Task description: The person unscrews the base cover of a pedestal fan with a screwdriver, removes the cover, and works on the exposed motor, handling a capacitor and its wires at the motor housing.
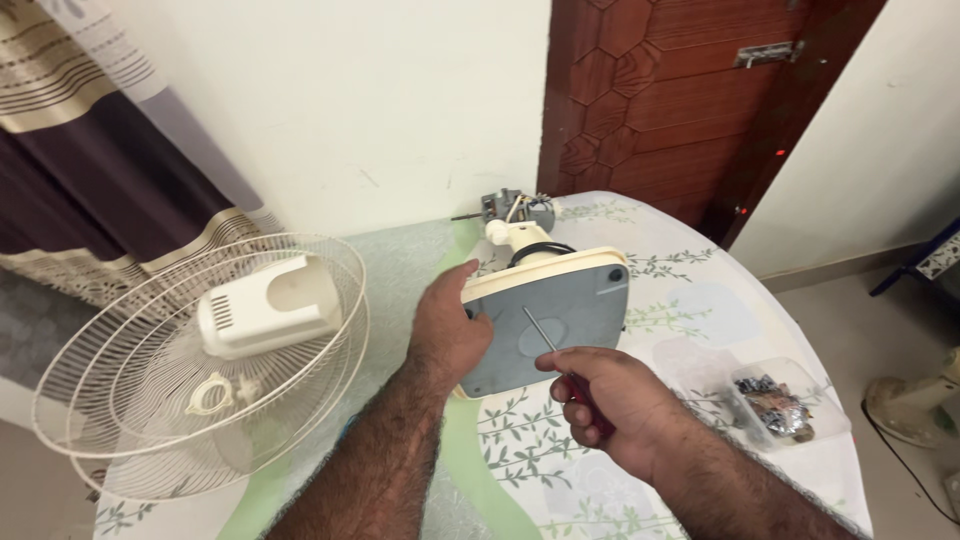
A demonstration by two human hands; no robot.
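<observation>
A fan base (560,310), cream with a grey underside, lies tipped on its side on the table, the underside facing me. My left hand (447,328) grips its left edge and steadies it. My right hand (612,405) is closed on a screwdriver (543,335) with a red handle; its thin metal shaft points up and left, and the tip rests on the grey underside. Behind the base, the bare fan motor (515,209) with its wires lies on the table.
Two cream wire fan guards (200,370) are stacked at the table's left, with a white motor cover (268,305) and a plastic ring inside. A clear plastic container of small parts (775,405) sits at right. The table (680,300) has a leaf-patterned cover. A wooden door (680,100) stands behind.
</observation>
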